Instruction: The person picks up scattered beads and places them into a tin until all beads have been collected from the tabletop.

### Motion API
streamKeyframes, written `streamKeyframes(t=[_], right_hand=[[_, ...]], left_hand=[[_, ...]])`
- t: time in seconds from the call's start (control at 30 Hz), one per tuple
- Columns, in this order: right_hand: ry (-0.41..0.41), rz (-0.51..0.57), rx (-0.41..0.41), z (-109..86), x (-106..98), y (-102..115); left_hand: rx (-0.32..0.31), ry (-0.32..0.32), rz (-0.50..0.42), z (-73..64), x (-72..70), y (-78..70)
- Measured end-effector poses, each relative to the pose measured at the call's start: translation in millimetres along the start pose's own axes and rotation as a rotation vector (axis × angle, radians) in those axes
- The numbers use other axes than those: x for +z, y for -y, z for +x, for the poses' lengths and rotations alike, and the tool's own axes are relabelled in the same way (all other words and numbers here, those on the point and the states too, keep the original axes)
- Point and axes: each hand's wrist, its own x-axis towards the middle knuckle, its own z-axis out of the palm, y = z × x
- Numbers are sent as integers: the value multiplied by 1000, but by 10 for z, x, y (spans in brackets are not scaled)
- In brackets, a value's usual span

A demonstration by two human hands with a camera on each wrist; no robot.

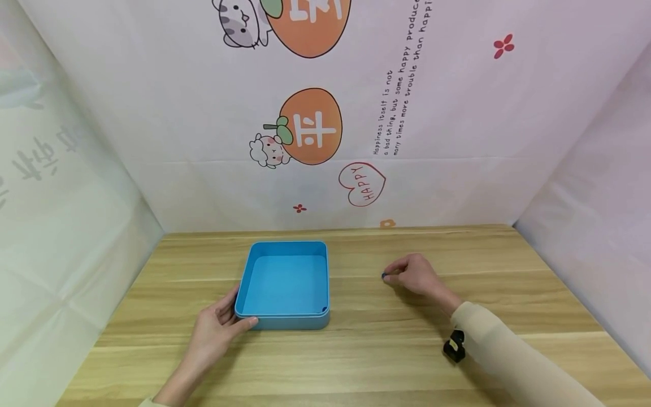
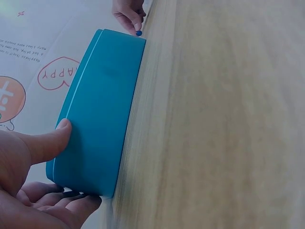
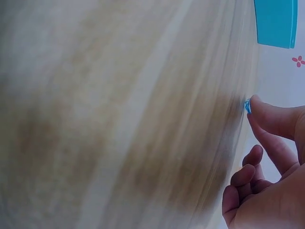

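A light-blue rectangular box [image 1: 285,282] without a lid stands on the wooden table. My left hand [image 1: 218,328] grips its near left corner, thumb against the front wall and fingers at the left side; in the left wrist view the thumb [image 2: 52,140] presses the blue wall. Inside the box, a small dark-blue piece [image 1: 324,309] lies in the near right corner. To the right of the box, my right hand [image 1: 417,275] pinches a small blue glassy ball [image 3: 247,106] between thumb and index finger, low over the tabletop. Its other fingers are curled.
The wooden table [image 1: 366,362] runs back to a white printed sheet [image 1: 447,186] that rises behind it. More white sheeting [image 1: 66,226] hangs at the left and right sides. A black strap piece [image 1: 454,346] sits at the right sleeve.
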Motion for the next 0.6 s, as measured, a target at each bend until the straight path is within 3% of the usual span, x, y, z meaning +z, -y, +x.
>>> streamKeyframes(t=[0.6], right_hand=[[-34,106,86,-53,-86,8]], left_hand=[[-13,9,-13,-6,-6,-2]])
